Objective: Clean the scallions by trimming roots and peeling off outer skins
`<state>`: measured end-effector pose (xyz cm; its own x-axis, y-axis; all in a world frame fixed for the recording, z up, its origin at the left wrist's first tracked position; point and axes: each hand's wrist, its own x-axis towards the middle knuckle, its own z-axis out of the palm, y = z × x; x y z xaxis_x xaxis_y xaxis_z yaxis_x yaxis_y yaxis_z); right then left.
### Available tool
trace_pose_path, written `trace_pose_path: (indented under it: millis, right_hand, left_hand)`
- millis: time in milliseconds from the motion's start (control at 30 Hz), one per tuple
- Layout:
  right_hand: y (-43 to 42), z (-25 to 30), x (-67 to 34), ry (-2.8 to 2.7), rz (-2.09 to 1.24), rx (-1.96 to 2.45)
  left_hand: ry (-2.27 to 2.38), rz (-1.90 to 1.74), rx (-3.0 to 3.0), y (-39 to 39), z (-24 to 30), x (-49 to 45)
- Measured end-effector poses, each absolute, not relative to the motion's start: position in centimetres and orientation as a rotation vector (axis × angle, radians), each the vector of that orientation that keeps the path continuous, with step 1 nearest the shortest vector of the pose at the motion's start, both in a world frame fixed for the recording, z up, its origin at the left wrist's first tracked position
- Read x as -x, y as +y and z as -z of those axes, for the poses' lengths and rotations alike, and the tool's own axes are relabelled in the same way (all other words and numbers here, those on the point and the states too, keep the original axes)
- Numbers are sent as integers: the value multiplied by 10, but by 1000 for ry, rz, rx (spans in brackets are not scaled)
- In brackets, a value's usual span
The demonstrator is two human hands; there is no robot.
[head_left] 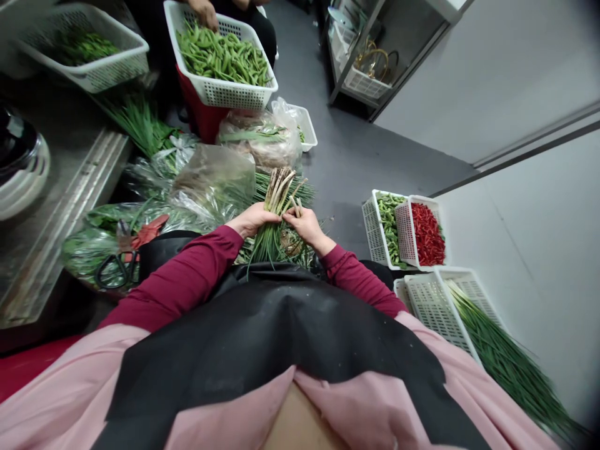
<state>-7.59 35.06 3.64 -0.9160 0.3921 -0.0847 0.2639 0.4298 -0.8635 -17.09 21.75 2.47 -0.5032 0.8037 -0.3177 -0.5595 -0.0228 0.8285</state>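
Note:
A bunch of scallions point(276, 194) is gripped in my left hand point(254, 219), its pale, soil-marked root ends pointing away from me and the green leaves hanging toward my black apron. Close against its right side, my right hand point(304, 224) is closed with thumb and finger pinched, and a few thin white stalks point(296, 205) stick up from it. Both hands nearly touch. Below and around them lie more green leaves and loose trimmings point(293, 244), partly hidden by my hands. A clear plastic bag point(213, 178) of greens lies just to the left.
Ahead, another person's hand point(205, 14) reaches into a white basket of green peppers point(225, 56). At right stand baskets of red chilies point(427, 234), green peppers point(390, 219) and long scallions point(501, 344). Scissors point(115, 270) and a red glove point(149, 231) rest on bagged greens at left.

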Motion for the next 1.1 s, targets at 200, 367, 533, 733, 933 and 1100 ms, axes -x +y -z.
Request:
trace_pose_path:
  millis: [200,367,533,733,933,1100]
  right_hand:
    - [360,-41,65,-2546,-1450,413]
    - [367,-54,60,-2443,-1582,466]
    - [385,-73,53,-2363,-1351,532]
    - [436,-85,52,-2098,-1004,704]
    - [511,-91,45,-1886,-716,891]
    - [481,-61,34,-2691,-1083,787]
  left_hand:
    - [1248,-1688,-370,216,-27,173]
    - [1297,-1613,-373,215,-29,172]
    - [1275,-1570,-415,213,-33,172]
    - [1297,-1557,-459,210,-35,173]
    - [1330,-1540,-494,205,-36,175]
    - [1347,-1567,-393,206,-34,177]
